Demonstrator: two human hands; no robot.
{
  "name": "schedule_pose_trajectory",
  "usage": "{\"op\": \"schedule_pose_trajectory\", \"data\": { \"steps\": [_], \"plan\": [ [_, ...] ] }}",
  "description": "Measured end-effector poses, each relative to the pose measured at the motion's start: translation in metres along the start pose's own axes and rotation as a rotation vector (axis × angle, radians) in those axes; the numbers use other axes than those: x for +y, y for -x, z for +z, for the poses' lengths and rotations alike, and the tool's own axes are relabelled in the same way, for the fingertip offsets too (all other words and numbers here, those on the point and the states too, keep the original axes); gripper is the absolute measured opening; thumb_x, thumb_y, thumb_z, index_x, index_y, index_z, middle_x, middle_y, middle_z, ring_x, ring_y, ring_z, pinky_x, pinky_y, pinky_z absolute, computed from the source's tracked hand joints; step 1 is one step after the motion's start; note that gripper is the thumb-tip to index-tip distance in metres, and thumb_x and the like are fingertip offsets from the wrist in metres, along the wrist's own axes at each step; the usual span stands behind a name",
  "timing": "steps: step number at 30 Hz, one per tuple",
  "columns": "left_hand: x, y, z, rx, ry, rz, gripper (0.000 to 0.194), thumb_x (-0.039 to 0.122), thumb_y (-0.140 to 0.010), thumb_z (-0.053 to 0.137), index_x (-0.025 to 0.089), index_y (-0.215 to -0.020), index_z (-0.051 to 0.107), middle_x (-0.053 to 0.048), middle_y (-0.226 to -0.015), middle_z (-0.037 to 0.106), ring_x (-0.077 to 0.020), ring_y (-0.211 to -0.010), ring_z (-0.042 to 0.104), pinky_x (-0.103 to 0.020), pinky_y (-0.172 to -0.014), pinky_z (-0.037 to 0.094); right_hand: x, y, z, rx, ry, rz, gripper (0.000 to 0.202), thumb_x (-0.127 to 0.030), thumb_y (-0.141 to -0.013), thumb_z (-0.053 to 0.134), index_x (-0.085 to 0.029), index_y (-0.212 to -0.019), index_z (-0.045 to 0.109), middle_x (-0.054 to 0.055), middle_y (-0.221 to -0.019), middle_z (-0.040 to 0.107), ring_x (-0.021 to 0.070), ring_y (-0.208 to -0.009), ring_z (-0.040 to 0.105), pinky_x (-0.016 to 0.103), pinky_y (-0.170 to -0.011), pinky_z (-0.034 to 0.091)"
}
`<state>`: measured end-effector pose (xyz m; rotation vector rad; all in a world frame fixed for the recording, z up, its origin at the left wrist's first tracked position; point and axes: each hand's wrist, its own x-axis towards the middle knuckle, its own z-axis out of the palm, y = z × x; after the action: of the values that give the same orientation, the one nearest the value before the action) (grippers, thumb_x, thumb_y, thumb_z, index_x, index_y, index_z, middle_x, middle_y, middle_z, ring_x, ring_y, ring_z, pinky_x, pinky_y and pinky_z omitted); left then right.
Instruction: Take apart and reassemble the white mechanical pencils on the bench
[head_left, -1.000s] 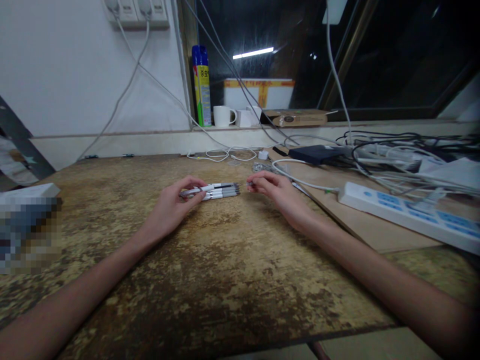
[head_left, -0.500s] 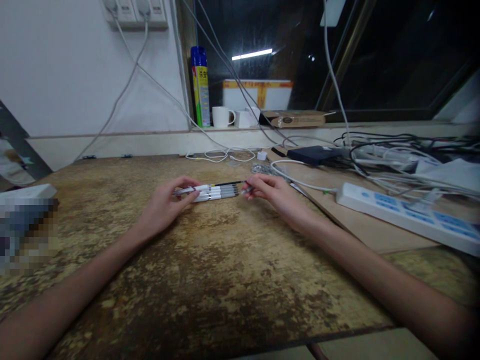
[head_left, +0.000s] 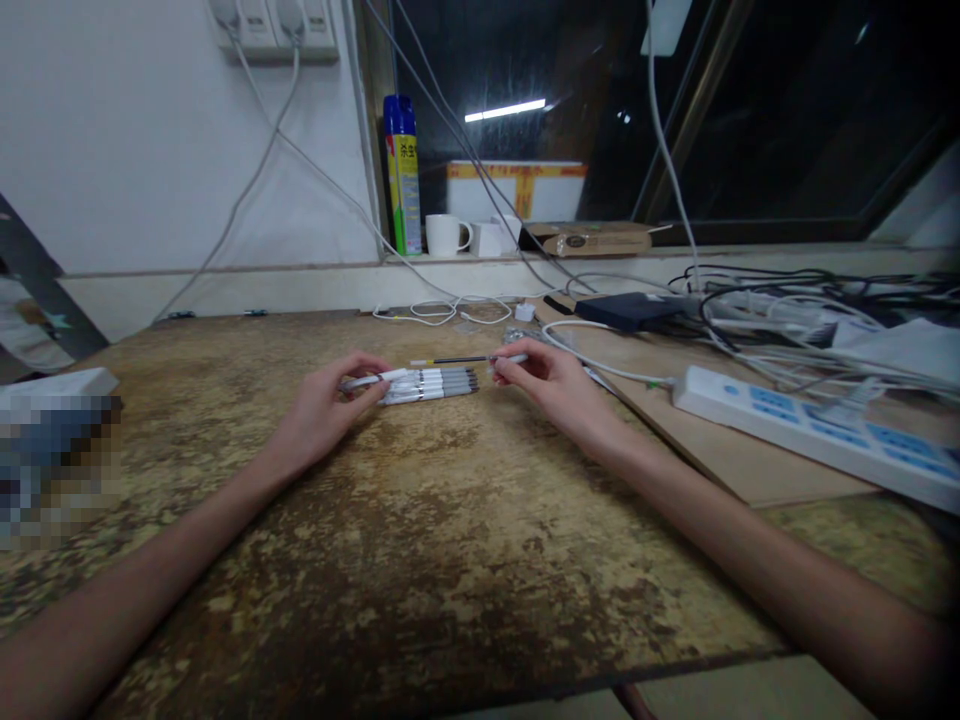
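Worn wooden table (head_left: 450,540) under both hands, dark window (head_left: 817,130) and cable heap (head_left: 795,300) beyond them. Hands well apart, each in its own pinch. Left hand (head_left: 330,405) has thumb and fingers closed on a white pen barrel (head_left: 391,377), slightly tilted, one end toward the right; reads as a steadying grip that leaves that end clear. Right hand (head_left: 547,380) pinches a thin ink refill (head_left: 459,359) by its dark end, so the shaft sticks out into the gap, probably for control. Short pale piece (head_left: 516,358) sits in the same fingers, can't tell which part it is. Row of white pens (head_left: 442,385) lies between the hands, side by side, grey ends rightward, likely so nothing rolls or mixes. Crinkly bag (head_left: 520,334) just beyond the right hand, presumably for reach, contents unclear. Power strip (head_left: 795,425) right of that hand, out of the way
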<state>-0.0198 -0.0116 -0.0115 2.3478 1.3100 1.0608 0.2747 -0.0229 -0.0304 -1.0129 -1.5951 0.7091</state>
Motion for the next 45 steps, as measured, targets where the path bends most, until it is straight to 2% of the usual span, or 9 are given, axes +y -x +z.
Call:
{"op": "schedule_pose_trajectory", "data": {
  "steps": [8, 23, 32, 40, 45],
  "plan": [
    [-0.001, 0.001, 0.001, 0.004, 0.01, 0.008, 0.026, 0.043, -0.093, 0.061, 0.024, -0.109, 0.07, -0.005, -0.106, 0.075, -0.0244, -0.099, 0.068, -0.036, -0.089, 0.052, -0.007, 0.003, 0.002, -0.01, 0.012, 0.008, 0.021, -0.036, -0.089, 0.067, -0.019, -0.101, 0.071, 0.005, -0.087, 0.074, 0.0205, -0.081, 0.068, 0.034, -0.078, 0.051],
    [-0.003, 0.001, 0.002, -0.032, 0.009, 0.015, 0.027, 0.042, -0.096, 0.06, 0.022, -0.112, 0.068, -0.005, -0.108, 0.073, -0.0231, -0.1, 0.067, -0.035, -0.089, 0.049, -0.009, 0.003, 0.003, -0.013, 0.008, 0.031, 0.019, -0.034, -0.088, 0.066, -0.018, -0.098, 0.071, 0.004, -0.085, 0.073, 0.0196, -0.081, 0.066, 0.033, -0.079, 0.048],
    [0.0, 0.0, 0.001, -0.028, 0.005, 0.021, 0.024, 0.038, -0.096, 0.061, 0.022, -0.112, 0.068, -0.004, -0.107, 0.073, -0.0221, -0.099, 0.067, -0.035, -0.089, 0.05, -0.01, 0.002, 0.003, -0.042, -0.108, 0.084, 0.025, -0.041, -0.09, 0.063, -0.018, -0.085, 0.07, 0.004, -0.081, 0.07, 0.0189, -0.08, 0.065, 0.033, -0.083, 0.049],
    [0.002, 0.001, 0.003, -0.029, 0.021, 0.037, 0.028, 0.043, -0.096, 0.061, 0.022, -0.112, 0.069, -0.004, -0.109, 0.073, -0.0226, -0.1, 0.067, -0.035, -0.09, 0.051, -0.01, 0.004, 0.003, -0.071, -0.183, 0.164, 0.039, -0.052, -0.09, 0.063, -0.016, -0.081, 0.073, 0.006, -0.077, 0.07, 0.0162, -0.07, 0.062, 0.03, -0.073, 0.049],
    [0.004, 0.002, 0.003, -0.037, 0.043, 0.051, 0.028, 0.045, -0.096, 0.06, 0.023, -0.111, 0.07, -0.003, -0.11, 0.074, -0.0223, -0.1, 0.067, -0.034, -0.091, 0.05, -0.006, 0.003, 0.003, -0.07, -0.179, 0.164, 0.045, -0.057, -0.09, 0.062, -0.015, -0.079, 0.074, 0.007, -0.075, 0.07, 0.016, -0.067, 0.061, 0.03, -0.07, 0.049]
  ]
}}
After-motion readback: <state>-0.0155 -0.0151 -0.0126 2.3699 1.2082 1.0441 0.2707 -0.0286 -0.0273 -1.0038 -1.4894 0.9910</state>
